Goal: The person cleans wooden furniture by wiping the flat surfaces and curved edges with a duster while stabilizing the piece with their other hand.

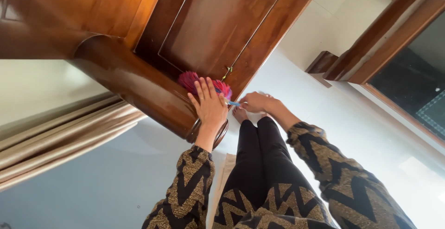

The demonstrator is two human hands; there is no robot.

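Observation:
A fluffy pink-and-purple duster point(191, 80) lies against the bottom of a dark wooden cabinet door point(218, 25). My left hand point(209, 103) rests flat with fingers spread over the duster head and the cabinet's rounded base moulding point(134, 83). My right hand point(255, 102) grips the duster's thin blue handle point(233, 103) just right of the head. Both sleeves are black with a gold zigzag pattern. My legs in black trousers and a bare foot point(239, 114) show below.
A beige curtain point(60, 136) hangs at the left. The pale floor point(361, 117) stretches right to a wooden door frame point(389, 38) with a dark opening. A small wooden block point(321, 64) stands at the wall's foot.

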